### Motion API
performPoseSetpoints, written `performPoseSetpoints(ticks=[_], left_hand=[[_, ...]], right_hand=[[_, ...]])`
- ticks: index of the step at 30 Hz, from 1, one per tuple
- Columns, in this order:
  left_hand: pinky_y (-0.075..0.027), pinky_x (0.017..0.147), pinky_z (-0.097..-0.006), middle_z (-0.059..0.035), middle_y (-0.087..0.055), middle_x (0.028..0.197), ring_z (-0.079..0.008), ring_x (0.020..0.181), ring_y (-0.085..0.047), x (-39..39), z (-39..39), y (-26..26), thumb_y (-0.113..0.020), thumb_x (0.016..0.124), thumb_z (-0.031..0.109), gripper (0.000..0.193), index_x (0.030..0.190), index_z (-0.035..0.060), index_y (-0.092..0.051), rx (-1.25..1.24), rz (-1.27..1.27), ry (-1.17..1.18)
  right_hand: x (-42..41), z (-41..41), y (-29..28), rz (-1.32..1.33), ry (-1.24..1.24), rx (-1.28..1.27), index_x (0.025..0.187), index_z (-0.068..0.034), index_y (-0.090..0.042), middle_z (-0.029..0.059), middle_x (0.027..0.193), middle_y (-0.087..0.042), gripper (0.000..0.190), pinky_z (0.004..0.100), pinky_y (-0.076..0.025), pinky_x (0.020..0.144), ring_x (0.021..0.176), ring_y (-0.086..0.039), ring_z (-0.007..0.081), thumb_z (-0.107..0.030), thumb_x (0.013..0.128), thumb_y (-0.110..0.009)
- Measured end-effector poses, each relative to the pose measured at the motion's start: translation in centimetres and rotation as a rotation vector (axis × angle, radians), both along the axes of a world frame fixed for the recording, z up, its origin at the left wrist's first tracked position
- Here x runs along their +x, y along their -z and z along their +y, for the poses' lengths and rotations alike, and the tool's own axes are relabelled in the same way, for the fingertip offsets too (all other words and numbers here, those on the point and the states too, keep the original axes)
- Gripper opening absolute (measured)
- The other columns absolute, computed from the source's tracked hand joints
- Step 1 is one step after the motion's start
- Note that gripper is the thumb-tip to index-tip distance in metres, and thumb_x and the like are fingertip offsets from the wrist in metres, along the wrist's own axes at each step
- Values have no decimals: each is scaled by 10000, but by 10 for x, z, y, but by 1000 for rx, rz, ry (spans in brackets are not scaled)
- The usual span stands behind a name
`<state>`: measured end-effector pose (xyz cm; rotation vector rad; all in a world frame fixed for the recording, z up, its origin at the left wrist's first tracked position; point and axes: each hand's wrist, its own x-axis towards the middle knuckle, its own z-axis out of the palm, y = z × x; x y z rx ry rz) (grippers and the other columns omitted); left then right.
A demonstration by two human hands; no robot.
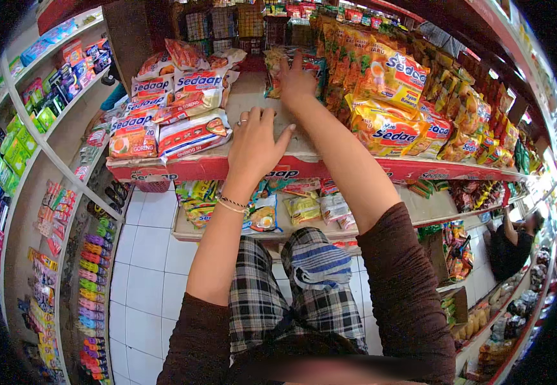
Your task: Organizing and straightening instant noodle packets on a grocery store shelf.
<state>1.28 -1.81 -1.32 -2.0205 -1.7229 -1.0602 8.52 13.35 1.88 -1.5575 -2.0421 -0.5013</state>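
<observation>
My left hand (257, 142) lies palm down on the bare middle of the upper shelf (244, 91), thumb spread and holding nothing. It wears a ring and wrist bands. Just left of it are stacked Mie Sedaap noodle packets (194, 137), mostly white and orange. Farther back, my right hand (299, 84) touches a small group of green and red packets (274, 72); its fingertips rest over them, and whether they grip is unclear. Right of that hand stand rows of orange and yellow noodle packets (389, 77), with yellow ones (386, 132) at the front.
A red shelf edge (211, 171) crosses before me, with a lower shelf of packets (302, 209) beneath. A striped cloth (324, 264) lies on my knee. Stocked shelves (42, 139) curve along the left. At far right is another person (509, 245) near low shelves.
</observation>
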Motion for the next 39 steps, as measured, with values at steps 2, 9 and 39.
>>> performPoseSetpoints(ticks=[2,9,39], left_hand=[[-406,847,-433,-180,-522,1008,-355,990,-480,2,2,0,-540,827,361,415,1023,-5,-525,1,-14,13],[-405,855,-430,-185,-523,1035,-362,999,-486,1,1,-3,-561,812,316,402,1035,-16,-513,-3,-15,4],[-393,861,-413,-224,-571,1028,-337,998,-531,-80,100,343,-601,782,177,533,1224,-10,-369,-59,-761,-103]], right_hand=[[5,3,-1,-4,2,3,1338,-186,-338,149,1388,-248,595,436,-528,642,939,-570,407,-176,794,-578],[23,-60,-15,168,-246,98,1346,-128,-256,191,1319,-294,719,443,-516,694,964,-541,425,-137,743,-646],[192,-265,260,1421,-99,-664,1063,62,-536,147,1039,-581,318,342,-400,844,964,-541,248,-149,833,-596]])
